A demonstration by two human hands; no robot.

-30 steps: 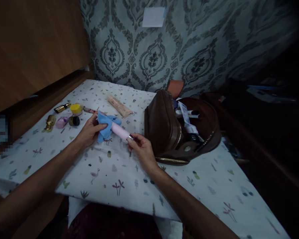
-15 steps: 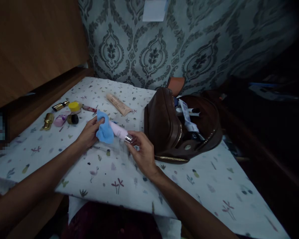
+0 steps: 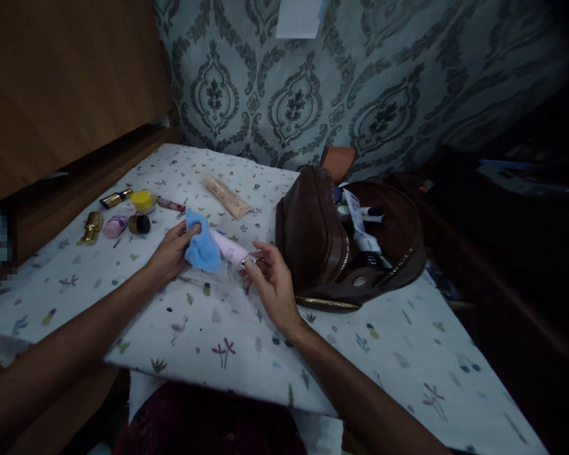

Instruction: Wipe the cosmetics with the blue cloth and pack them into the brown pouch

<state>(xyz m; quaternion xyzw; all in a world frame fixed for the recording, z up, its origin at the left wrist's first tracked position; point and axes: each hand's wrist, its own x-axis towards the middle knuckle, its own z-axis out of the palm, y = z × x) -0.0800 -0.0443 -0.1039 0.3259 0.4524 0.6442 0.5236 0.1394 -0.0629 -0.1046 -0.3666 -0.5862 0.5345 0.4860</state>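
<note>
Brown bag: open, contents too dark to identify.
Pink tube: above the tablecloth, middle hidden under blue cloth.
Left hand: fingers closed, pressing cloth around tube.
Right hand: fingertips pinching tube's silver cap end.

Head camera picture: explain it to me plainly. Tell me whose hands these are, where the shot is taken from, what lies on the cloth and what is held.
There is no machine here. A camera worn on a person's head looks forward and down at their own two bare hands. The left hand presses a blue cloth around a pink tube. The right hand pinches the tube's silver cap end. They work above a printed tablecloth. To the left lie small cosmetics, among them a yellow jar and a gold bottle. Farther back lies a beige tube. On the right stands an open brown bag with items inside.
</note>
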